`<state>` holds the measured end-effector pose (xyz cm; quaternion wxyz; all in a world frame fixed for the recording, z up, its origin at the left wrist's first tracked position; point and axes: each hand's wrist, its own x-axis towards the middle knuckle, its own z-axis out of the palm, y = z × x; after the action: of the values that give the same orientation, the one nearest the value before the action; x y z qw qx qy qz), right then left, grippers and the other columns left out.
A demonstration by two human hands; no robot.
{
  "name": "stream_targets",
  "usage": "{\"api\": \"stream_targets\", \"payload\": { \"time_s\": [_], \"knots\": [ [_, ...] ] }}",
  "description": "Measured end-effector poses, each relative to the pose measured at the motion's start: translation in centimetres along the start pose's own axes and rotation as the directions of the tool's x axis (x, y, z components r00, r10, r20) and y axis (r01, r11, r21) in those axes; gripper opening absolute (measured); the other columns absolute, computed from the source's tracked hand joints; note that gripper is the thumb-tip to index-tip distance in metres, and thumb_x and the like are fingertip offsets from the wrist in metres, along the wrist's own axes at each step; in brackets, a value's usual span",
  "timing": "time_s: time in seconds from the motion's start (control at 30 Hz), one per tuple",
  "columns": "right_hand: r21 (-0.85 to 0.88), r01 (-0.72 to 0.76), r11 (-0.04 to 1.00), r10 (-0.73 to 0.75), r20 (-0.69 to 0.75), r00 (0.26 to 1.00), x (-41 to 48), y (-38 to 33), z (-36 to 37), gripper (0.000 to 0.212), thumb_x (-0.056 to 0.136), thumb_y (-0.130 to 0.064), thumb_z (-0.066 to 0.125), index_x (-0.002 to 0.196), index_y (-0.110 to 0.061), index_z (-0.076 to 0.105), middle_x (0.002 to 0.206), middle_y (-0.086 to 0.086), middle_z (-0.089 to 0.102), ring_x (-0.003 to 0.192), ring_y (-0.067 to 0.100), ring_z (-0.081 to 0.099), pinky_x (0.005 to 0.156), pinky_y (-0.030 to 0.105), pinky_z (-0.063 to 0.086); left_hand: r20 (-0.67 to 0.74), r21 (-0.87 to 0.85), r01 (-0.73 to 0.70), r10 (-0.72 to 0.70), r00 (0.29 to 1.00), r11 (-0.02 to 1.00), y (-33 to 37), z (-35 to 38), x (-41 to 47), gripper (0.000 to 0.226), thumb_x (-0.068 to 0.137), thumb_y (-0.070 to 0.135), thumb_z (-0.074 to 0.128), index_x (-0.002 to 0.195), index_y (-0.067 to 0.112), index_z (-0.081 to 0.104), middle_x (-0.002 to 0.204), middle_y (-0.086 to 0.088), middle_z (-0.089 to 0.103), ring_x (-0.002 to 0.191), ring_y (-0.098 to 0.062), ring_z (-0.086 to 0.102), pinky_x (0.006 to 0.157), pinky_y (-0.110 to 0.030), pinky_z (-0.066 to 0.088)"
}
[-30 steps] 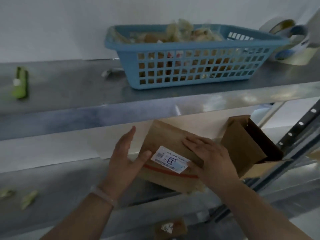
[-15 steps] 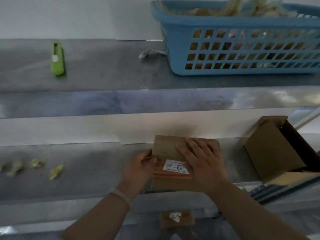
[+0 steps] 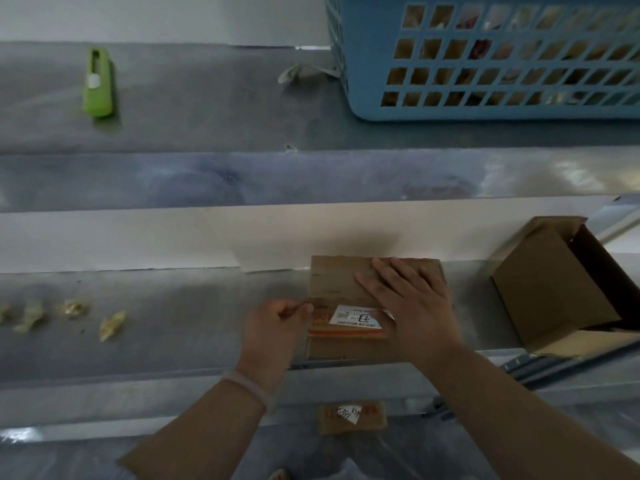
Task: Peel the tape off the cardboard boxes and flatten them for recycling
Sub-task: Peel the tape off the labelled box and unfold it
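A flat brown cardboard box [image 3: 337, 282] with a white label [image 3: 353, 317] and a red tape stripe lies on the lower metal shelf [image 3: 173, 317]. My right hand [image 3: 412, 306] presses flat on top of it, fingers spread. My left hand [image 3: 277, 327] is at the box's left edge, thumb and fingers pinched together at the tape's end; the tape itself is too blurred to make out. A second box [image 3: 554, 285], open, stands tilted on the shelf to the right.
Several crumpled tape scraps [image 3: 110, 323] lie on the lower shelf at the left. On the upper shelf sit a green cutter [image 3: 98, 83] and a blue basket [image 3: 485, 57] full of scraps. Another cardboard piece [image 3: 351, 415] lies below the shelf.
The box went from tilted in both hands to lying flat on the shelf. My left hand closed into a pinch at its left edge. The view dropped and shifted left.
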<state>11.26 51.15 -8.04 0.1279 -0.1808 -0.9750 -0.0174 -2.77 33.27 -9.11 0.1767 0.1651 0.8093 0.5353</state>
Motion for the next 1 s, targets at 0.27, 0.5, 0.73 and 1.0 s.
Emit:
{"api": "stream_targets", "payload": {
  "time_s": [0.27, 0.5, 0.73, 1.0],
  "knots": [
    [-0.016, -0.003, 1.0, 0.003, -0.025, 1.0, -0.3, -0.1, 0.1, 0.061, 0.088, -0.041, 0.061, 0.144, -0.04, 0.039, 0.15, -0.005, 0.043, 0.139, 0.022, 0.039, 0.11, 0.052, 0.032, 0.043, 0.195, -0.151, 0.145, 0.988, 0.969, -0.4, -0.1, 0.2, 0.026, 0.085, 0.023, 0.069, 0.063, 0.028, 0.057, 0.059, 0.02, 0.062, 0.062, 0.016, 0.054, 0.051, -0.002, 0.038],
    [-0.011, -0.03, 0.999, 0.03, -0.012, 0.999, -0.4, -0.5, -0.3, 0.06, 0.086, -0.04, 0.062, 0.143, -0.039, 0.041, 0.15, -0.006, 0.044, 0.139, 0.022, 0.039, 0.11, 0.051, 0.032, 0.275, 0.008, 0.065, -0.065, 0.959, 0.998, 0.5, -1.1, 0.6, 0.017, 0.09, 0.016, 0.063, 0.074, 0.016, 0.062, 0.062, 0.006, 0.066, 0.062, -0.005, 0.061, 0.059, -0.012, 0.051],
    [-0.01, -0.034, 0.999, 0.034, 0.023, 0.999, -0.2, -0.4, -0.4, 0.061, 0.087, -0.041, 0.06, 0.144, -0.04, 0.039, 0.151, -0.006, 0.041, 0.14, 0.022, 0.036, 0.111, 0.051, 0.03, 0.075, 0.088, -0.208, 0.201, 0.977, 0.974, 1.2, -1.5, 1.0, 0.022, 0.086, 0.011, 0.065, 0.071, 0.026, 0.059, 0.069, 0.006, 0.062, 0.068, -0.01, 0.057, 0.068, -0.029, 0.049],
    [-0.007, -0.01, 1.0, 0.01, 0.005, 1.0, -0.4, -0.4, -0.3, 0.06, 0.087, -0.042, 0.058, 0.144, -0.04, 0.038, 0.151, -0.005, 0.042, 0.139, 0.022, 0.038, 0.11, 0.051, 0.031, 0.002, 0.107, -0.369, 0.371, 0.929, 0.923, 2.5, -2.0, 3.7, 0.027, 0.09, 0.015, 0.06, 0.079, 0.039, 0.053, 0.082, 0.016, 0.066, 0.076, -0.003, 0.066, 0.069, -0.036, 0.059]
  ]
}}
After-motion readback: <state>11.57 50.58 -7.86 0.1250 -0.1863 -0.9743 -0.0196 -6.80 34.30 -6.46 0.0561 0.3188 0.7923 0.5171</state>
